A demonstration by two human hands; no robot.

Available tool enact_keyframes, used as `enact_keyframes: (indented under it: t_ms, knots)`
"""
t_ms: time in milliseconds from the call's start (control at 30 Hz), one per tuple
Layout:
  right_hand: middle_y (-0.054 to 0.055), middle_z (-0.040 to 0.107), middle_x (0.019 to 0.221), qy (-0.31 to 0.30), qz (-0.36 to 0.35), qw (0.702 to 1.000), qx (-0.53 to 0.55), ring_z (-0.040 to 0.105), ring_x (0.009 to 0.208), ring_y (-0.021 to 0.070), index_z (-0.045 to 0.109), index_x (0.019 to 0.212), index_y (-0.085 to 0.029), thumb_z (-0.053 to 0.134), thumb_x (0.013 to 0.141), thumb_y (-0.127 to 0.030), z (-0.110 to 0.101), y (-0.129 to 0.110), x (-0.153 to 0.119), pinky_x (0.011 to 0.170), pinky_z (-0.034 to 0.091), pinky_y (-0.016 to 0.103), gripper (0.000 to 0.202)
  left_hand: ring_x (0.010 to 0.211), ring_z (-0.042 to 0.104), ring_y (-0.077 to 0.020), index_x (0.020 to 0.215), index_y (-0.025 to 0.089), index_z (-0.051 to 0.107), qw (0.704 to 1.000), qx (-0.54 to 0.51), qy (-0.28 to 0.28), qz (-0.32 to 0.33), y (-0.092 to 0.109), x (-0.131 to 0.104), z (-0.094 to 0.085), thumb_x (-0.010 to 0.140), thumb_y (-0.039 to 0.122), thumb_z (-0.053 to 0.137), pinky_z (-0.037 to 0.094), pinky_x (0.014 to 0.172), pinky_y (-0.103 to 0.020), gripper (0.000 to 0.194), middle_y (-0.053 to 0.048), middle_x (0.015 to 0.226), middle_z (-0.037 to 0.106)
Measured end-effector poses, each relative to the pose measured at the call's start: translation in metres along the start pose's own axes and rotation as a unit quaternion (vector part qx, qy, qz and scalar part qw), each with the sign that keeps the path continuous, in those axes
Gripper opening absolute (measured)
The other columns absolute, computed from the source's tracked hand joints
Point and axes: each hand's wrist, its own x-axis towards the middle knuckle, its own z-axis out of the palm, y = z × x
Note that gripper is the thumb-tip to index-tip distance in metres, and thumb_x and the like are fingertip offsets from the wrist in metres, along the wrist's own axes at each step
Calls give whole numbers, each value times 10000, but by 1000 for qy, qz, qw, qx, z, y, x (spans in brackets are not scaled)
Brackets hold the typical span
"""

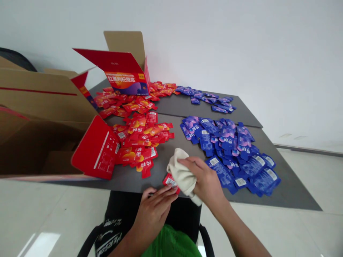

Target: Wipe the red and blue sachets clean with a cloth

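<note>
At the table's front edge, my left hand [158, 203] presses its fingers over the lower end of a red sachet [170, 180] with a white barcode label. My right hand [205, 178] is closed around a bunched cream cloth [182, 171]. The cloth hangs just above and beside that sachet and covers part of its right side; whether they touch I cannot tell. Beyond my left hand lies a loose pile of red sachets [142, 137] with orange print. To the right of my right hand spreads a heap of blue sachets [227, 139].
A large open carton [45, 132] stands at the left, its red flap reaching over the grey table [166, 150]. Behind, an open red box [125, 76] stands among more red sachets. More blue sachets [211, 100] lie near the wall. A black chair armrest [91, 237] is below.
</note>
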Motion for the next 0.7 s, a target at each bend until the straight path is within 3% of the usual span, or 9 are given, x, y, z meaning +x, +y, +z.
enact_keyframes:
  t_ms: [100,167,267,333,400,500,633,700]
  knots:
    - [17,700,1332,-97,-32,994,29,734,1094,179,654,1383,-369,668,925,-120,12,-13,-20,880,579,227,521,870,746,-180,883,231,714,1000,-7,-3,-21,-1,-2,2,1011,103,506,373,892,-368,276,7,900,806]
    - [9,700,1342,-111,-13,994,21,737,1096,178,663,1372,-376,675,918,-112,17,-6,-16,884,578,222,526,939,751,-183,958,241,725,1000,-9,-5,-15,-1,-2,2,1014,105,509,371,900,-368,261,5,989,816]
    - [25,685,1365,-73,35,996,-29,732,1106,195,671,1371,-354,639,925,-86,15,17,13,889,587,244,521,1153,719,-176,1189,282,704,1000,-6,-2,6,-1,2,-1,1029,114,508,372,910,-357,304,12,1215,787]
    - [37,694,1345,-44,52,996,-62,731,1103,216,676,1371,-324,620,928,-81,7,27,30,871,601,268,508,1165,717,-169,1201,289,700,1000,-4,-2,9,0,4,-3,1034,118,504,377,904,-352,309,17,1231,783]
    - [54,697,1331,-7,48,997,-58,724,1115,225,674,1378,-302,615,941,-102,-1,25,33,885,603,282,485,1163,718,-169,1192,286,704,1000,-4,-2,7,1,4,-3,1035,117,501,376,909,-352,307,14,1223,785]
    - [66,688,1341,16,11,1000,-1,715,1138,212,660,1399,-320,618,943,-116,-2,3,12,935,588,275,502,1118,731,-181,1166,275,713,1000,-6,0,-2,1,1,-2,1030,121,509,366,925,-365,290,9,1176,798]
    - [17,709,1333,-108,-32,993,30,740,1089,180,650,1401,-368,657,918,-103,13,-15,-18,909,588,236,551,855,747,-174,944,256,733,1000,-14,-4,-19,0,-3,0,1029,138,506,366,918,-376,269,25,903,806]
    - [8,702,1351,-114,-11,993,27,738,1100,177,666,1377,-368,681,904,-100,18,-5,-12,930,582,232,544,963,750,-185,1013,261,736,1000,-12,-8,-15,1,-2,-1,1038,142,497,362,928,-374,268,9,994,816]
